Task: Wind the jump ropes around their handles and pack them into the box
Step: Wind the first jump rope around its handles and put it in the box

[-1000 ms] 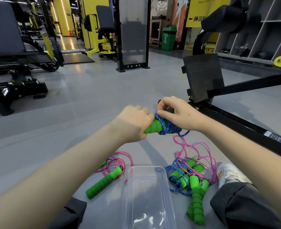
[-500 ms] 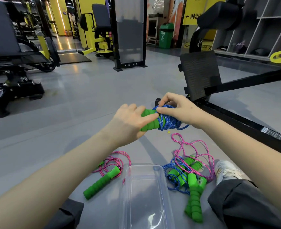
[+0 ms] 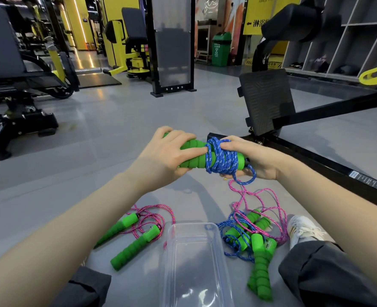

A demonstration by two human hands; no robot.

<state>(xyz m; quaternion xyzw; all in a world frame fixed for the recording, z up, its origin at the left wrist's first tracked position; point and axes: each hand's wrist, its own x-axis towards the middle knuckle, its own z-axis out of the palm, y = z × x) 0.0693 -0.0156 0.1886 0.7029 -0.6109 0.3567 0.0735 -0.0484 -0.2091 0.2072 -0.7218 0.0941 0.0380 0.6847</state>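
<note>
My left hand (image 3: 161, 156) grips the ribbed green handles (image 3: 192, 156) of a blue jump rope (image 3: 222, 159), held level above the floor. My right hand (image 3: 247, 156) is closed on the blue cord wound around the handles' right end; a short loop of cord hangs below. A clear plastic box (image 3: 196, 262) lies empty on the floor between my knees. Left of it lies a pink rope with two green handles (image 3: 134, 242). Right of the box sits a tangled pile of pink and blue ropes with green handles (image 3: 256, 235).
I sit on a grey gym floor. A black machine frame with a footplate (image 3: 265, 103) runs along the right, just behind my right hand. My shoe (image 3: 305, 231) and dark trouser legs flank the box. Weight machines stand at the far left and centre.
Both hands have lifted the handles and turned them level. More blue cord is wrapped around the handles, and the trailing end has come up off the pile.
</note>
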